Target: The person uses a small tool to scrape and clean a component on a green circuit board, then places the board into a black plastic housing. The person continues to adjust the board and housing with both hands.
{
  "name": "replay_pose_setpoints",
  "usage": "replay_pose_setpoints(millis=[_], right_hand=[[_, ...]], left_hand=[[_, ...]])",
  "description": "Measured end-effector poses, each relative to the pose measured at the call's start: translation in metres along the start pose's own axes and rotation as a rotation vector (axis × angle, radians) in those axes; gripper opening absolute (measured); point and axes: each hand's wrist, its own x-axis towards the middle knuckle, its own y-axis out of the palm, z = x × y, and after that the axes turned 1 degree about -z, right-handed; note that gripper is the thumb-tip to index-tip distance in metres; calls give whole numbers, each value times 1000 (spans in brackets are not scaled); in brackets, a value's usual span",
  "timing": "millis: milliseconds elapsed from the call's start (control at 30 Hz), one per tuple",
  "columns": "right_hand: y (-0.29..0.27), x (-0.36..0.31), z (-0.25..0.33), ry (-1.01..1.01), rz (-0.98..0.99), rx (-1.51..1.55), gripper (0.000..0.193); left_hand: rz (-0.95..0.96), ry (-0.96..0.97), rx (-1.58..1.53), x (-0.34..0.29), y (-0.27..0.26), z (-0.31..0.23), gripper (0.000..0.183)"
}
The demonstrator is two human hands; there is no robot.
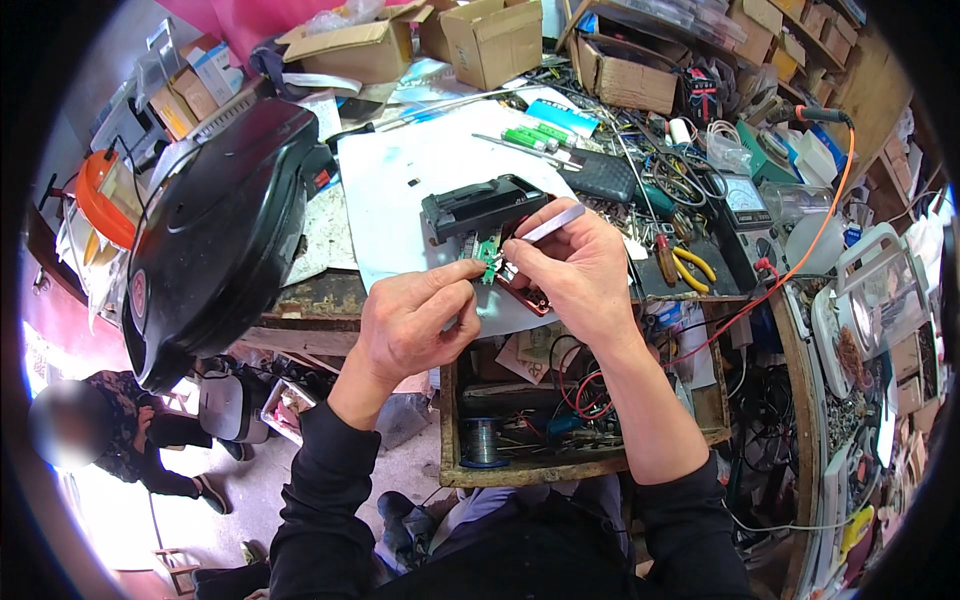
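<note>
My right hand (577, 262) is closed on silver tweezers (553, 224), their flat back end sticking out above the fingers. The tips are largely hidden by the fingers, close to a small green circuit board (487, 258). The left index finger of my left hand (420, 318) stretches out and touches the board's near edge. Its other fingers curl loosely with nothing visible in them. Directly behind the board lies a black plastic casing (484, 205), seemingly part of the same device. A red-edged part (528, 298) shows partly beneath my right hand.
A white sheet (390, 230) covers the bench. Left stands a large black case (228, 225); right lie yellow-handled pliers (694, 270), a screwdriver (666, 262) and a meter (744, 197). Below, an open drawer (585, 462) holds a solder spool (483, 443). A person (120, 430) sits lower left.
</note>
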Motion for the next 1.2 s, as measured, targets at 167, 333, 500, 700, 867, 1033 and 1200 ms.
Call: replay_pose_setpoints(millis=[167,333,500,700,867,1033,1200], right_hand=[[0,-1,2,9,-1,11,13],[0,-1,1,1,0,-8,12],[0,0,1,-4,0,-15,12],[1,-1,0,-11,0,-14,13],[0,-1,-2,-23,11,-23,13],[0,0,-2,-18,11,-20,13],[-1,0,-3,-13,16,-12,13]], left_hand=[[39,-29,-1,-2,-2,-1,20],[-3,-1,-7,0,0,0,19],[-2,7,3,-2,0,1,18],[3,13,18,-1,1,1,17],[12,10,25,-1,0,0,17],[5,16,22,-1,0,0,17],[-1,18,13,-1,2,1,17]])
